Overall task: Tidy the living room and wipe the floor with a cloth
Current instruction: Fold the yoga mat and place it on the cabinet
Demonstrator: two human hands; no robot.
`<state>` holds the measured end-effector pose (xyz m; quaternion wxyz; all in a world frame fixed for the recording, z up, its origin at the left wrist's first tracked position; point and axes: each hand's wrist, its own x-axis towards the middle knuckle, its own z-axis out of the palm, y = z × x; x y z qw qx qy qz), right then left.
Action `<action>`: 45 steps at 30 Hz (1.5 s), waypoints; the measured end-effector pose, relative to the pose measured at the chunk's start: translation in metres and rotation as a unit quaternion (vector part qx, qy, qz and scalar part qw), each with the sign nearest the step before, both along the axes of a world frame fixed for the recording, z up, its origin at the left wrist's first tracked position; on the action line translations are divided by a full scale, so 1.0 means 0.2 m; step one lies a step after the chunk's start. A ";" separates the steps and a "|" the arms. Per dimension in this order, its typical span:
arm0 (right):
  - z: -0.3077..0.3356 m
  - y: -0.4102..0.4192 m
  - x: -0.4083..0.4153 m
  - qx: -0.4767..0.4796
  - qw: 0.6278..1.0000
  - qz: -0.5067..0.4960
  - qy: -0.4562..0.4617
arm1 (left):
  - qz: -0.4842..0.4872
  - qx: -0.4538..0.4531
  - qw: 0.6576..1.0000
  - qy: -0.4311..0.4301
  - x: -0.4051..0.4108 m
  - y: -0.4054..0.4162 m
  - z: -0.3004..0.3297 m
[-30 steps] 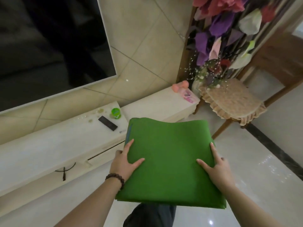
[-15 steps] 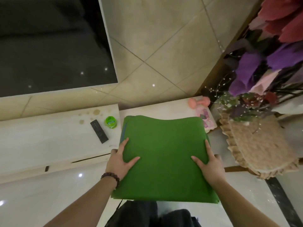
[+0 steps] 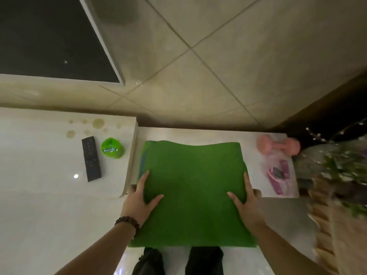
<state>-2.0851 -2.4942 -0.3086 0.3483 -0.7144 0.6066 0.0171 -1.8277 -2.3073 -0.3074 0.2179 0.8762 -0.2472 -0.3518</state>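
Green fills the middle of the frame: a folded mat that I hold flat between both hands above the low white cabinet. My left hand grips its left edge, thumb spread out on top and pointing toward the centre, index finger laid straight along the edge; the other fingers are tucked underneath, where I cannot see them. My right hand mirrors it on the right edge, thumb on top, index along the side, the rest hidden below. A dark bead bracelet sits on my left wrist. A strip of blue shows at the mat's upper left corner.

Left of the mat, on the higher white cabinet, lie a black remote and, just beside it to the right, a bright green container. Yellowish stains spot the surface above them.

Right of the mat, on the low cabinet, a pink dumbbell lies near the back, with a clear bag of purple-pink items in front of it. At the right edge of the frame a blurred flower arrangement and a woven cushion crowd in. A dark screen takes the upper left, beige tiles the upper right. My dark trouser legs show below the mat, over glossy floor.
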 end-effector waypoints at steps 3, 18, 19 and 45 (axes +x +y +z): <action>-0.26 -0.18 0.08 -0.009 1.000 0.000 -0.017 | -0.002 0.007 1.000 -0.010 0.08 -0.19 -0.24; -0.94 -0.55 0.21 0.019 0.999 -0.005 -0.033 | 0.016 0.048 0.999 0.016 0.31 -0.56 -0.90; -0.93 -0.53 0.20 0.033 0.998 -0.009 -0.045 | 0.019 0.044 0.999 0.018 0.31 -0.55 -0.90; -0.88 0.07 0.72 -0.210 0.888 0.405 0.058 | -0.194 0.099 0.934 -0.284 0.16 -0.31 -0.94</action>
